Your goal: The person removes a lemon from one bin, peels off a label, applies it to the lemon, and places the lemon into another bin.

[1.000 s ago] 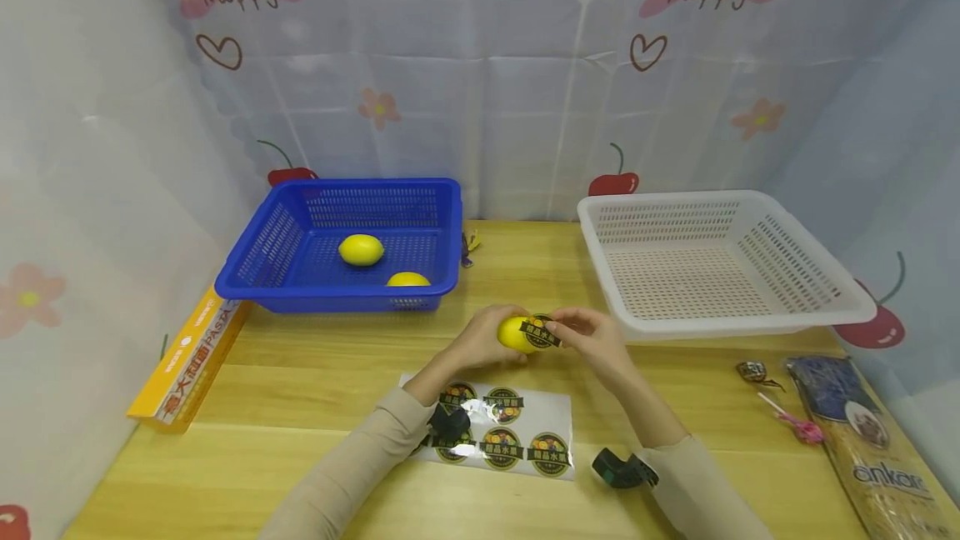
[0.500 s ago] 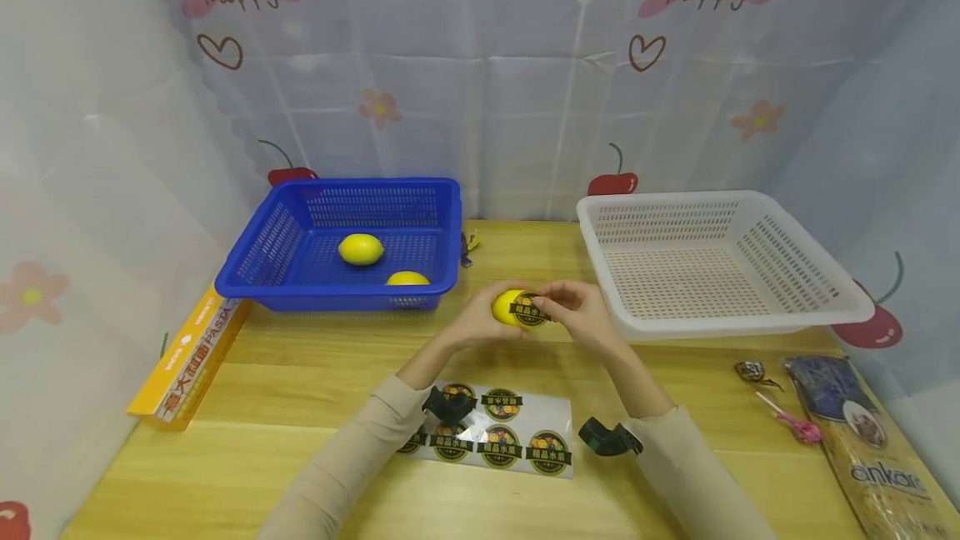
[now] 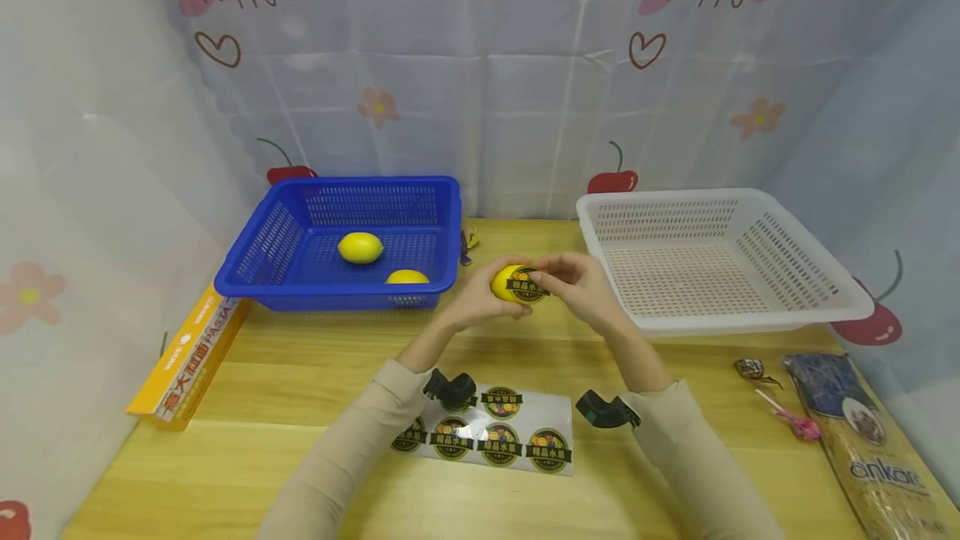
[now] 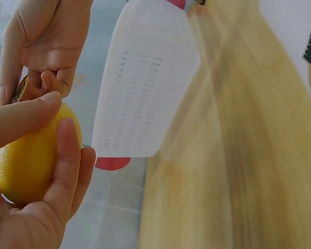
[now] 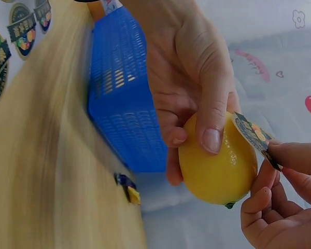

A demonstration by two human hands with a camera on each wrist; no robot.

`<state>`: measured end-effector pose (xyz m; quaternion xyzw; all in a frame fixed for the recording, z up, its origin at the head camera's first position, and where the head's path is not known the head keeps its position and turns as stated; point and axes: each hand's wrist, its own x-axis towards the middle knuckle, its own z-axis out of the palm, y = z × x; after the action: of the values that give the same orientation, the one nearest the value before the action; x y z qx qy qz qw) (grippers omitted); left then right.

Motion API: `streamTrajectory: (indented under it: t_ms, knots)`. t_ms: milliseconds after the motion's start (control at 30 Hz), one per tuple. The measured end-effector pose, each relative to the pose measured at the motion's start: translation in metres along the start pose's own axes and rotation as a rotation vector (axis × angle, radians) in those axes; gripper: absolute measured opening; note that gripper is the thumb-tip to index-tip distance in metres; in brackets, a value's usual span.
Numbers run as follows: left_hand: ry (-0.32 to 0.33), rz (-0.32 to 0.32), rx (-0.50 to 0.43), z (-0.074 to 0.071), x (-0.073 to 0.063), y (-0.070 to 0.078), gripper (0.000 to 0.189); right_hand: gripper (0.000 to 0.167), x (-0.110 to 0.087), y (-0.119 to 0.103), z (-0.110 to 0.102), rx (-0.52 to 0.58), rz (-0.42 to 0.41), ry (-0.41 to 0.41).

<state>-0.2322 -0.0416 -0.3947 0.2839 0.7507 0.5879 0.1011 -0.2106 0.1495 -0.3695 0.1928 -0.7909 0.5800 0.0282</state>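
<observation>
My left hand (image 3: 474,300) grips a yellow lemon (image 3: 501,283), thumb on one side and fingers curled round the other, above the table. A round black-and-gold fruit sticker (image 3: 527,285) lies against the lemon's right side. Its outer edge is pinched between thumb and finger of my right hand (image 3: 588,292). In the right wrist view, the sticker (image 5: 253,136) meets the lemon (image 5: 215,174) along one edge and stands away at the pinched end. From the left wrist, the lemon (image 4: 26,166) hides most of the sticker. Below the hands lies a white sticker sheet (image 3: 564,412) bearing several similar stickers.
A blue basket (image 3: 337,300) with two lemons (image 3: 361,248) stands back left. Back right is a white basket (image 3: 750,325). A pasta box (image 3: 187,361) lies left; a pasta bag (image 3: 877,440), a pink lollipop (image 3: 802,427) and a wrapped candy (image 3: 752,369) lie right.
Both hands have moved away from the body with the lemon, further above the sticker sheet. The sticker, which stuck out past the lemon's right end, now overlaps more of its side.
</observation>
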Motion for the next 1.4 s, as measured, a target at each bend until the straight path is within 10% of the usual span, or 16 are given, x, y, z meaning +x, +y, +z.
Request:
streamTrajectory:
  t_ms: [433,1067,1400]
  knots:
    - [-0.017,-0.062,-0.084,-0.004,0.004,0.011,0.077,0.015,0.008,-0.016,-0.001,-0.103,-0.080,0.017]
    - [0.094,-0.057,-0.191,0.004,0.004,0.022,0.039,0.041,0.004,-0.022,0.012,-0.354,-0.319,0.239]
    - [0.214,0.038,-0.268,0.017,0.008,0.031,0.041,0.049,-0.012,-0.030,0.046,-0.044,-0.109,0.340]
